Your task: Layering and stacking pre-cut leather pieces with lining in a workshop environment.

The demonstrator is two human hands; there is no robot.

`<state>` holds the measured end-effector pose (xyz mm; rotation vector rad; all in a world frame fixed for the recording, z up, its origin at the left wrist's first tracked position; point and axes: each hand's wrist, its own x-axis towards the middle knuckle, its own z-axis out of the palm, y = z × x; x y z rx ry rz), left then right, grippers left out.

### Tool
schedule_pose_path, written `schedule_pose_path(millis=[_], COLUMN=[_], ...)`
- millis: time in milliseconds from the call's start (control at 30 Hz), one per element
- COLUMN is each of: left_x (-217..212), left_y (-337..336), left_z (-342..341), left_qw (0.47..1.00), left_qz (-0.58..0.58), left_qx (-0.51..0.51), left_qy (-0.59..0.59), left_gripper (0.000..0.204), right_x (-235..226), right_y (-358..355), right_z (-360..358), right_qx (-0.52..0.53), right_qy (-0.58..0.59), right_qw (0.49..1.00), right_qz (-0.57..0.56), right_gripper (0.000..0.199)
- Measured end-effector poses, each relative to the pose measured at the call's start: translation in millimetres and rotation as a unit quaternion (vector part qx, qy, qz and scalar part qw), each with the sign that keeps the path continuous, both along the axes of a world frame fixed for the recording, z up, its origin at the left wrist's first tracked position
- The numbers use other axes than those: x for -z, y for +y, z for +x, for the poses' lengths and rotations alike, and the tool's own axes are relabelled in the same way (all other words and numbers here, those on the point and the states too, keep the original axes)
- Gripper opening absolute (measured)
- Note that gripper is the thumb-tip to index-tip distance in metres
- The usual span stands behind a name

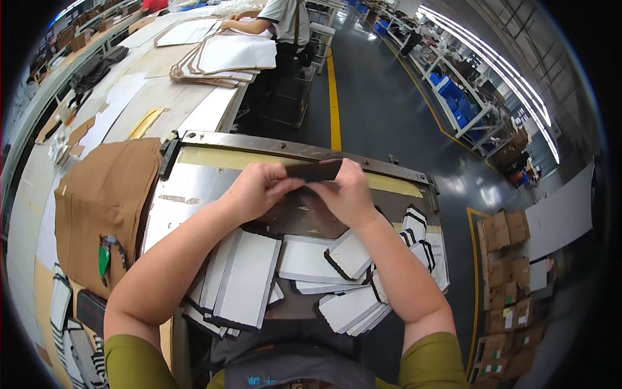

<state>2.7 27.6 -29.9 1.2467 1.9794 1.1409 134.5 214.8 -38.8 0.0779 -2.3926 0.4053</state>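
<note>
Over the metal work surface (175,194), both hands grip a dark, flat strip-like piece (319,170) by its ends. My left hand (260,189) pinches its left side, thumb toward the middle. On its right side my right hand (345,194) is closed, fingers folded over the top edge. What the piece is made of cannot be made out. Nearer to me lie several white panels with black edges: a stack (243,275) below my left wrist, a flat one (303,258) in the middle, and fanned ones (353,311) beside my right forearm, which partly covers them.
A metal bar (285,146) borders the surface's far side. Brown sheet material (107,201) and a green-handled tool (104,259) lie at left. Beyond, a person (285,26) works by stacked white sheets (236,55). Cardboard boxes (505,285) stand at right.
</note>
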Motion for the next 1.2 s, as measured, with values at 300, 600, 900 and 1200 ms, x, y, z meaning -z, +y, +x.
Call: schedule_pose_path(millis=[300, 600, 900, 1200], left_x=[-5, 8, 10, 7], left_y=[-2, -3, -2, -3], left_z=[-1, 2, 2, 9], left_qw=[0.889, 0.933, 0.917, 0.925], left_qz=[0.168, 0.084, 0.048, 0.031], left_qx=[-0.076, 0.055, 0.046, 0.027], left_qy=[0.42, 0.346, 0.393, 0.377], left_gripper=[0.06, 0.044, 0.044, 0.047], right_x=[-19, -13, -7, 6], right_y=[-23, -20, -7, -7], right_z=[7, 13, 10, 9], right_qx=[-0.021, -0.084, -0.111, -0.066], right_qy=[0.061, -0.086, -0.16, -0.168], right_qw=[0.997, 0.966, 0.977, 0.983], right_qz=[0.036, -0.229, -0.09, 0.026], right_gripper=[0.018, 0.014, 0.049, 0.05])
